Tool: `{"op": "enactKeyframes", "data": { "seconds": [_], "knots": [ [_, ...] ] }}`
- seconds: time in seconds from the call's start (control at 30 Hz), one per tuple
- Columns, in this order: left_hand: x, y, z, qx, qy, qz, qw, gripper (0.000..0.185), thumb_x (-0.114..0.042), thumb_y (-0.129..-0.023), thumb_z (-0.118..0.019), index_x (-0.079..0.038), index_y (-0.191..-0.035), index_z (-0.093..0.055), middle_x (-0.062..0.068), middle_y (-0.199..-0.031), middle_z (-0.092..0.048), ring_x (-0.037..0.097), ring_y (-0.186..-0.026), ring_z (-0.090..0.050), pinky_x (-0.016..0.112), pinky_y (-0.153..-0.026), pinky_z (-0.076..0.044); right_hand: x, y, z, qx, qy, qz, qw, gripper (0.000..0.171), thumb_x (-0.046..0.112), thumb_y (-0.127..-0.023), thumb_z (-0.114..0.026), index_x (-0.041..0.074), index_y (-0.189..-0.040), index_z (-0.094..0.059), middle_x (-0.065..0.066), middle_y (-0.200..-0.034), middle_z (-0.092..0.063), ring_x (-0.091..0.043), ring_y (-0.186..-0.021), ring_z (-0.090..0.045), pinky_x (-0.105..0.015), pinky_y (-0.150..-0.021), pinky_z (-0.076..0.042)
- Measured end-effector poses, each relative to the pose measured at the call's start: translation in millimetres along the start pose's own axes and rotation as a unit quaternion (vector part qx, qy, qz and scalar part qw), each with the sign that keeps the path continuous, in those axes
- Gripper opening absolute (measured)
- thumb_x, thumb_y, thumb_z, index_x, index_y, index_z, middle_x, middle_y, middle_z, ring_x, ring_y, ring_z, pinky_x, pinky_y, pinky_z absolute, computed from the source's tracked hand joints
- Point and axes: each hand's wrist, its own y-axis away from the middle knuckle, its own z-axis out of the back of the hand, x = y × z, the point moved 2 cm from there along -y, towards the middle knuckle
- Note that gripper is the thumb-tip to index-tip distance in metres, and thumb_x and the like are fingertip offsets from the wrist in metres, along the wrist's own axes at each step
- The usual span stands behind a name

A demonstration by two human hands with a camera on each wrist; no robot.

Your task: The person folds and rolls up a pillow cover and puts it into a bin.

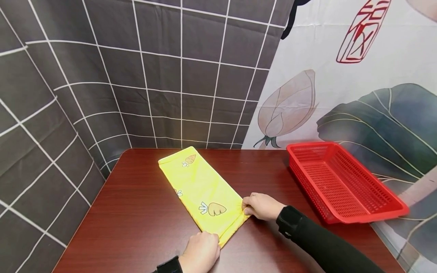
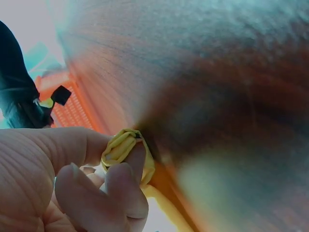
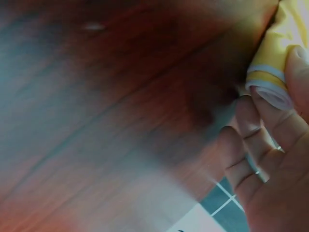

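Yellow cloth (image 1: pixel 201 187) with carrot prints lies folded in a long strip on the dark red desk (image 1: pixel 136 212), running from the far middle toward the near edge; left hand (image 1: pixel 200 252) pinches its near left corner, fingers curled round a bunched fold of the fabric, plain in the left wrist view (image 2: pixel 126 150). Right hand (image 1: pixel 261 206) pinches the near right corner, thumb and fingers closed on the rolled edge (image 3: pixel 270 82); both hands sit at the strip's near end, cloth stretching away from them. Red basket (image 1: pixel 345 182) stands on the desk to the right, apart from the cloth.
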Motion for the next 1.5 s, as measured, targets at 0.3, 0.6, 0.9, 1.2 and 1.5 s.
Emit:
{"op": "enactKeyframes", "data": {
  "seconds": [0.3, 0.6, 0.9, 1.2, 1.5],
  "knots": [
    [6.7, 0.2, -3.9, 0.021, 0.081, -0.006, 0.9965, 0.030, -0.024, -0.093, -0.075, -0.017, -0.068, -0.060, -0.007, -0.061, -0.052, 0.011, -0.056, -0.051, 0.033, -0.055, -0.042, 2, -7, -5, -0.006, 0.009, -0.038, 0.999, 0.022, 0.024, -0.094, -0.081, 0.026, -0.082, -0.063, 0.014, -0.069, -0.053, -0.007, -0.064, -0.048, -0.025, -0.067, -0.044],
    [24.8, -2.9, -30.1, 0.108, 0.249, 0.007, 0.9624, 0.040, -0.022, -0.100, -0.066, -0.025, -0.061, -0.056, -0.018, -0.049, -0.046, 0.003, -0.046, -0.044, 0.023, -0.051, -0.038, 4, 0, 0, 0.039, -0.052, -0.075, 0.995, 0.024, 0.017, -0.095, -0.078, 0.026, -0.078, -0.064, 0.011, -0.067, -0.055, -0.009, -0.065, -0.051, -0.026, -0.067, -0.046],
    [22.0, -6.0, -22.7, 0.102, 0.147, 0.031, 0.9834, 0.048, -0.031, -0.098, -0.070, -0.023, -0.058, -0.044, -0.008, -0.056, -0.040, 0.011, -0.051, -0.041, 0.031, -0.051, -0.036, 1, 2, 2, 0.020, -0.073, -0.031, 0.997, 0.023, 0.008, -0.093, -0.076, 0.021, -0.078, -0.066, 0.011, -0.070, -0.054, -0.005, -0.067, -0.049, -0.021, -0.068, -0.047],
    [-3.6, -0.8, -4.2, -0.024, -0.062, -0.057, 0.9962, 0.019, -0.025, -0.088, -0.080, -0.018, -0.083, -0.064, -0.004, -0.073, -0.059, 0.014, -0.062, -0.058, 0.035, -0.053, -0.046, 4, 4, 2, 0.006, -0.019, -0.053, 0.998, 0.022, 0.008, -0.089, -0.077, 0.024, -0.081, -0.064, 0.010, -0.075, -0.053, -0.009, -0.072, -0.048, -0.027, -0.068, -0.045],
    [-18.3, 5.8, -5.4, -0.038, -0.131, -0.125, 0.9828, 0.022, -0.033, -0.084, -0.079, -0.017, -0.073, -0.070, -0.005, -0.074, -0.061, 0.010, -0.065, -0.055, 0.031, -0.049, -0.044, 5, 4, 3, -0.018, -0.022, -0.045, 0.999, 0.025, 0.009, -0.086, -0.083, 0.024, -0.074, -0.068, 0.013, -0.071, -0.055, -0.006, -0.067, -0.047, -0.024, -0.064, -0.044]
  ]
}}
